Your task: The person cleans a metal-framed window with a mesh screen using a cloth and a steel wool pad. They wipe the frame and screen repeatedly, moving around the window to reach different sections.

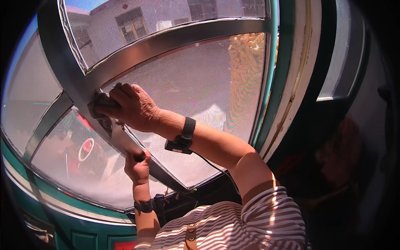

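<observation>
A dark, crumpled cloth is bunched in my right hand, which presses it against the grey frame of a screen door. Lower down, my left hand grips the edge of the same upright frame bar, with its thumb towards a dark round spot in the bar. Mesh panels fill the frame on both sides of the bar. Each of my wrists wears a black strap with a small device.
Right of the screen stands a green and white door jamb, with a glazed green door leaf beyond. Below left is a green panelled surface. Through the mesh show a pale building and a round white-rimmed object. A thin cable hangs by my right forearm.
</observation>
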Demonstrator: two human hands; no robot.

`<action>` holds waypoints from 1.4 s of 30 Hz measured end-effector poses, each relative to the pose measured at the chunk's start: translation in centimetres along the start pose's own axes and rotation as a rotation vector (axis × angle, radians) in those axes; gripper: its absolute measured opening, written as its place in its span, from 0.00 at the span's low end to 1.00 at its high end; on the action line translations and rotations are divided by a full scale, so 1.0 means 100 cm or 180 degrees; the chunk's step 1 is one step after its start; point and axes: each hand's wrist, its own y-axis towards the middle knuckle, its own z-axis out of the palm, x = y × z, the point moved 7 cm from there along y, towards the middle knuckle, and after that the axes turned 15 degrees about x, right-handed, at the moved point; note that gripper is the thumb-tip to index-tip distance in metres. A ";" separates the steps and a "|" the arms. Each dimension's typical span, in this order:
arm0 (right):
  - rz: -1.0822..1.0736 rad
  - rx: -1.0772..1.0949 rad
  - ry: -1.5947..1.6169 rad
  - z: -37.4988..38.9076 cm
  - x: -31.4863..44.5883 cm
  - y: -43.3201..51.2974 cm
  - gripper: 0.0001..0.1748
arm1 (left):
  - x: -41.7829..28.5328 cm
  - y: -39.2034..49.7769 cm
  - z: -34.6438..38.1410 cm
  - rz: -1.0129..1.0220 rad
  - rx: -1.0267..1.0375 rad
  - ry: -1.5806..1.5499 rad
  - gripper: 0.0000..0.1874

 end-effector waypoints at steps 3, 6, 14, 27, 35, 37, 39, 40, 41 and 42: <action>0.0464 0.0005 -0.0354 -0.010 -0.058 -0.050 0.29 | 0.023 0.002 0.022 -0.0769 0.0369 -0.3142 0.18; 0.1354 -0.0352 -0.0880 -0.062 -0.149 -0.109 0.33 | 0.013 0.006 0.013 -0.0262 0.0279 -0.1836 0.16; 0.2466 -0.1352 -0.0982 -0.160 -0.246 -0.174 0.23 | -0.020 -0.006 0.003 0.0357 -0.0246 0.1822 0.23; 0.0579 0.0566 -0.0228 0.019 -0.006 -0.095 0.32 | -0.025 -0.001 0.009 0.0411 -0.0053 0.0912 0.14; 0.2592 -0.1127 -0.0686 -0.113 -0.200 -0.261 0.27 | -0.023 -0.001 0.006 0.0364 -0.0116 0.1412 0.18; 0.3121 -0.1445 -0.0220 -0.121 -0.222 -0.280 0.28 | -0.030 -0.002 0.006 0.0540 -0.0183 0.1820 0.19; 0.3388 -0.1193 -0.1013 -0.108 -0.198 -0.262 0.31 | -0.032 -0.003 0.007 0.0538 -0.0124 0.1778 0.19; 0.3109 -0.1250 -0.0939 -0.089 -0.174 -0.242 0.33 | -0.033 -0.003 0.007 0.0535 -0.0116 0.1767 0.19; 0.2622 -0.0876 -0.1003 -0.064 -0.141 -0.214 0.33 | -0.032 -0.003 0.007 0.0499 -0.0099 0.1718 0.19; 0.2383 -0.0786 -0.0515 -0.036 -0.109 -0.191 0.34 | -0.032 -0.004 0.007 0.0470 -0.0078 0.1668 0.18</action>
